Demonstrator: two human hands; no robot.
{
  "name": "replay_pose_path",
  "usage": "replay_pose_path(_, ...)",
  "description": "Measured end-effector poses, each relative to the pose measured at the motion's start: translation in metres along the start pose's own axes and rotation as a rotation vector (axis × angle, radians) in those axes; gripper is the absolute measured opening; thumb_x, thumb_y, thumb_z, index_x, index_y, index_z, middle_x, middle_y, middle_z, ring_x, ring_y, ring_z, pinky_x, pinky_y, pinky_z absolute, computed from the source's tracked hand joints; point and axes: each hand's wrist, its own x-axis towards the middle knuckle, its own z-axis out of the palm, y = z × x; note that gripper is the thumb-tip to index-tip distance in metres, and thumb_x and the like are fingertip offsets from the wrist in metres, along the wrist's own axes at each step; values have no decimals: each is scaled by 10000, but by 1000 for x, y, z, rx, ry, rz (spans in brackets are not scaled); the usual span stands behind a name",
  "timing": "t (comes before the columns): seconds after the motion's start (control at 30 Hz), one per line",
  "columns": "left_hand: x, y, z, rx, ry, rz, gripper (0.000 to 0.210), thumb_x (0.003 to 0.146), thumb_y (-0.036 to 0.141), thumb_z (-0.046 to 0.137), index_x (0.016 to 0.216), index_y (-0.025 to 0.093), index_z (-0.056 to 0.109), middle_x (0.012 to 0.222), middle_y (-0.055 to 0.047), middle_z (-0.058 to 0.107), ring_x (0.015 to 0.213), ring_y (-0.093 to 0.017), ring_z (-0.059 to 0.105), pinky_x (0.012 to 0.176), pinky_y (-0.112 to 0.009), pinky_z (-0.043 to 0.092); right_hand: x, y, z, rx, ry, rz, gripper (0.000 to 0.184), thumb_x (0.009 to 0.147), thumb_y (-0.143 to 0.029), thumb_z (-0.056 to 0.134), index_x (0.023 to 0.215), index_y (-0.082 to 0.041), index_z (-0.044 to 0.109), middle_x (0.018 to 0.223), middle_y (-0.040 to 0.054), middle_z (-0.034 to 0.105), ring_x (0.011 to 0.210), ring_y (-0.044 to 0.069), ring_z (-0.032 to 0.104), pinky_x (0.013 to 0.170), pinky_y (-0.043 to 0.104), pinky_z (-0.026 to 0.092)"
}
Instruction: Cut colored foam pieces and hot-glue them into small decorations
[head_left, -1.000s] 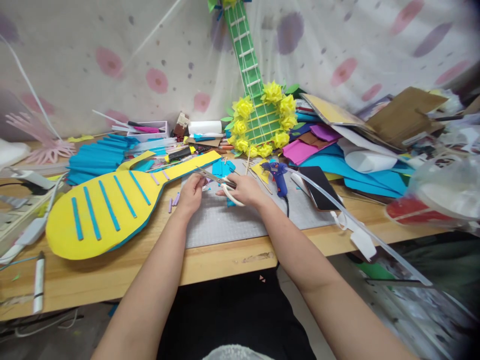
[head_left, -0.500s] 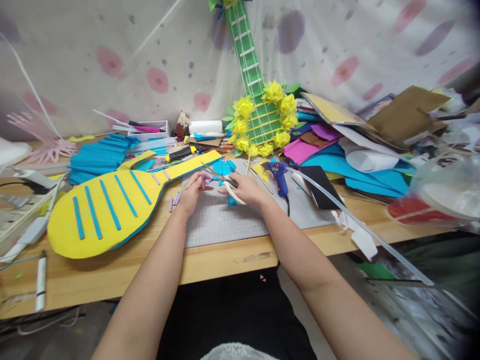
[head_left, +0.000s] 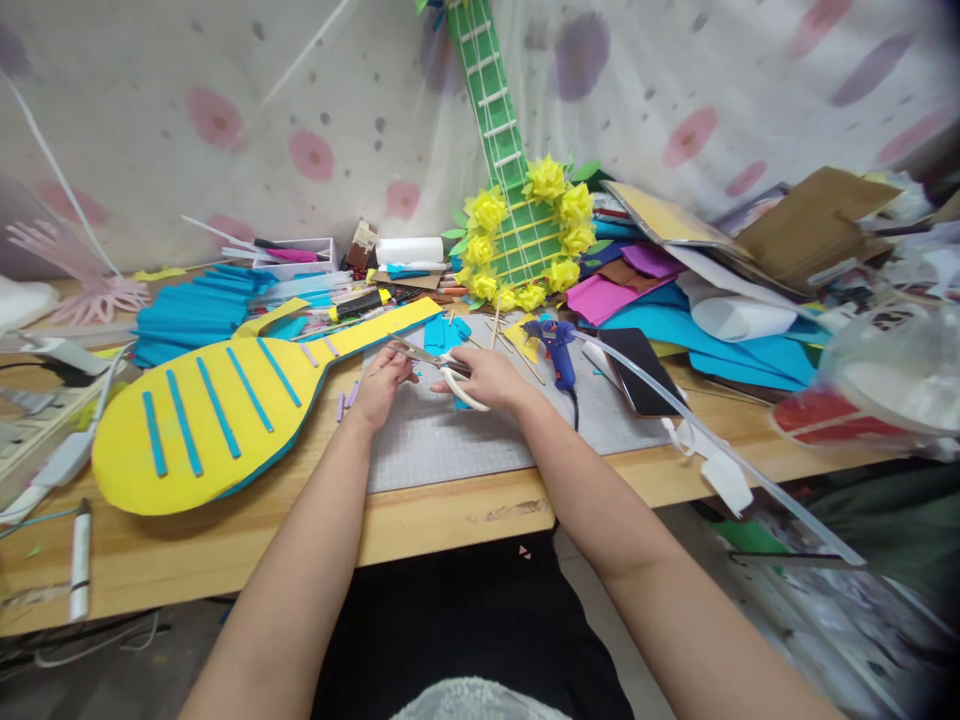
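My right hand is closed round the white handles of a pair of scissors. Their blades point left, close to the fingertips of my left hand. That hand is pinched shut; the small lilac strip at its fingertips is mostly hidden by the blades and fingers now. Several short lilac pieces lie just left of it. A yellow guitar-shaped cutout with blue strips across its body and lilac strips on its neck lies to the left. Blue paper scraps rest behind the scissors.
A grey cutting mat lies under my hands. Right of them are a blue glue gun and a black phone. A green guitar shape with yellow flowers leans at the back. Coloured sheets pile up at right; a white marker lies far left.
The scissor blades have shifted left and slightly up, across my left fingertips, and the lilac strip there shows less. My hands otherwise stay nearly in place. The whole view has shifted slightly.
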Motion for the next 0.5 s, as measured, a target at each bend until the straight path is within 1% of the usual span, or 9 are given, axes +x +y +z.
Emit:
replay_pose_path(0.23, -1, 2, 2, 9, -32, 17, 199, 734, 372, 599, 748, 187, 527, 550, 55, 309, 520, -81, 314, 601, -229, 406, 0, -1, 2, 23, 0, 16, 509, 682, -693, 513, 791, -202, 592, 722, 2, 585, 656, 120, 463, 565, 218, 243)
replay_pose_path(0.4, -2, 4, 4, 21, -12, 13, 223, 726, 395, 610, 744, 193, 517, 551, 57, 292, 513, -82, 290, 596, -231, 394, 2, -2, -1, 9, 9, 63, 487, 671, -679, 538, 721, -198, 601, 656, -6, 561, 616, 112, 435, 553, 219, 230)
replay_pose_path(0.5, -2, 4, 5, 13, -4, 21, 225, 726, 393, 617, 724, 189, 520, 550, 55, 305, 507, -79, 286, 601, -234, 393, 2, -1, -2, 42, 17, 76, 497, 663, -683, 541, 678, -189, 598, 620, -12, 534, 599, 107, 422, 546, 218, 231)
